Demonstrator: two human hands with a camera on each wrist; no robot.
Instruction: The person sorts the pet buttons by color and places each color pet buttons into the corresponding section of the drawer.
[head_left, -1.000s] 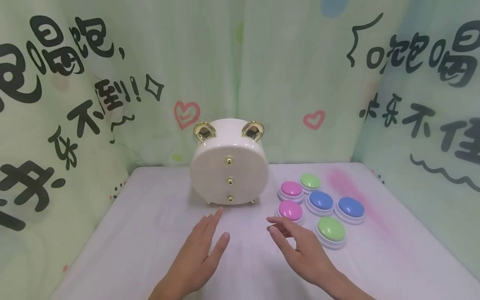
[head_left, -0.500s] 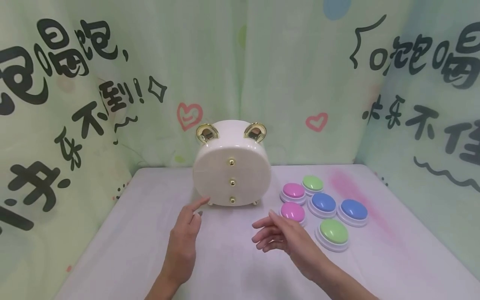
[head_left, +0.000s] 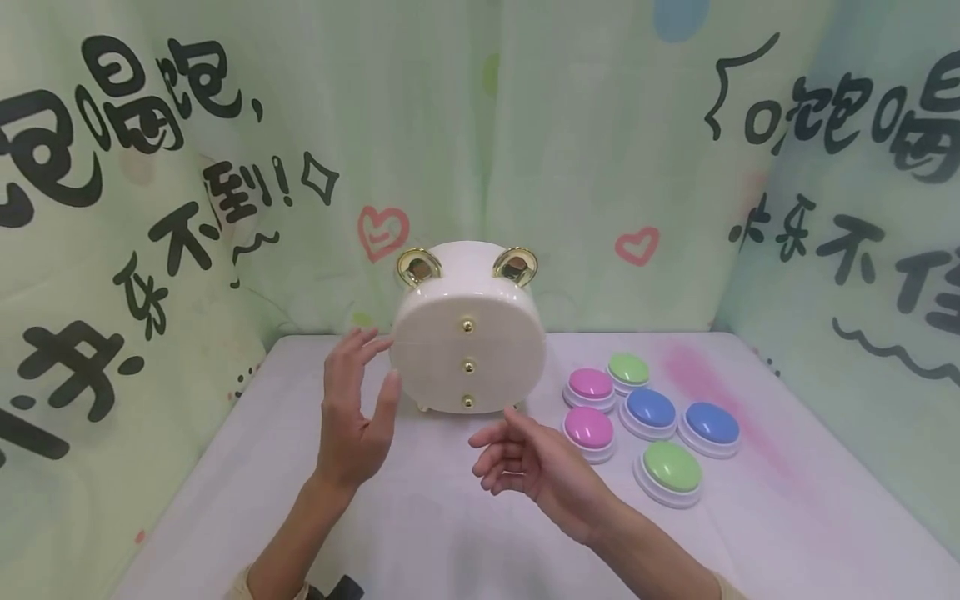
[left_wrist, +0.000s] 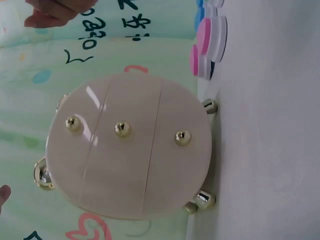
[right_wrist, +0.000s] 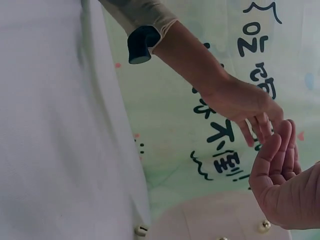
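A cream-white round drawer box [head_left: 435,367] with gold bear-like ears stands on small gold feet at the table's middle. In the left wrist view two seams split its face [left_wrist: 107,170] into three drawer fronts, each with a gold knob [left_wrist: 122,129]. My left hand [head_left: 351,417] is raised at the box's left side, fingers extended, fingertips overlapping its left edge in the head view. In front of the box's lower right is my right hand [head_left: 543,475], its fingers loosely bent around nothing. All drawer fronts sit flush.
Several round push buttons cluster on the right of the white-covered table [head_left: 225,500]: pink [head_left: 588,427], blue [head_left: 712,422] and green [head_left: 672,467], all on white bases. Patterned curtains [head_left: 570,167] with dark writing enclose the back and sides.
My left hand has risen from low in front of the box to its left side. The right hand has moved left, away from the buttons. The box stays in place.
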